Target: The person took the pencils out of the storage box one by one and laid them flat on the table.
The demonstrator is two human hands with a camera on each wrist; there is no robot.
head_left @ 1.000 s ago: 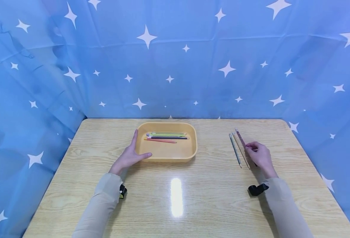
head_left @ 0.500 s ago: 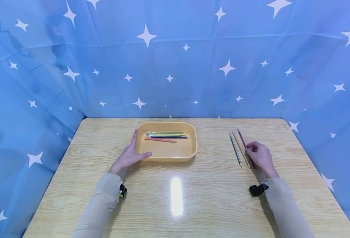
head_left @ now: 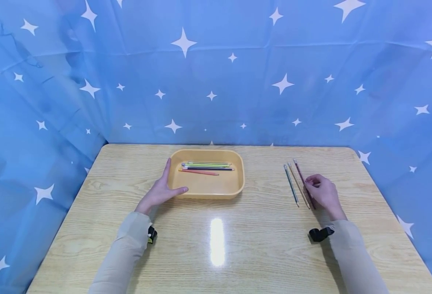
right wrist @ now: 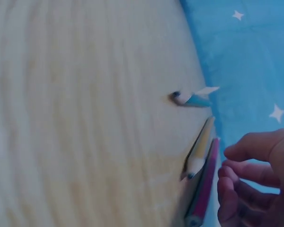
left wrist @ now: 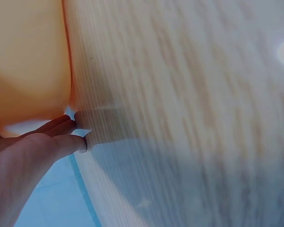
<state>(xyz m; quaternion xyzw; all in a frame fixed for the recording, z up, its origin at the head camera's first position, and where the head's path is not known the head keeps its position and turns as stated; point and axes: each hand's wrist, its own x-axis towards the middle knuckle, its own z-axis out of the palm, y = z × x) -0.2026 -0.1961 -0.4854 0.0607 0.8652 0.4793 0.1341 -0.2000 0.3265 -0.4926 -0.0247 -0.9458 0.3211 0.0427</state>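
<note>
Blue cloth (head_left: 230,106) printed with white stars is hanging behind and beside the tabletop (head_left: 260,237), whose pale wood-grained surface is reflecting a bright patch of light (head_left: 217,241). Your beige sleeves (head_left: 122,253) are extending forward over it. Left of centre, a shallow yellow tray (head_left: 208,184) is standing near the far edge. Of your two hands, the left hand (head_left: 159,190) is spreading wide at the tray's left end, thumb at the near rim. Your right hand (head_left: 324,193) is bending its fingers right at a dark red pencil (head_left: 299,170); whether they are pinching it cannot be told. Well right of the tray, that pencil is slanting beside a tan pencil (head_left: 298,185), with a teal pencil (head_left: 291,185) lying leftmost. Inside the tray, yellow-green pencils (head_left: 208,165), a dark blue pencil (head_left: 210,168) and a red pencil (head_left: 200,172) are lying close together.
</note>
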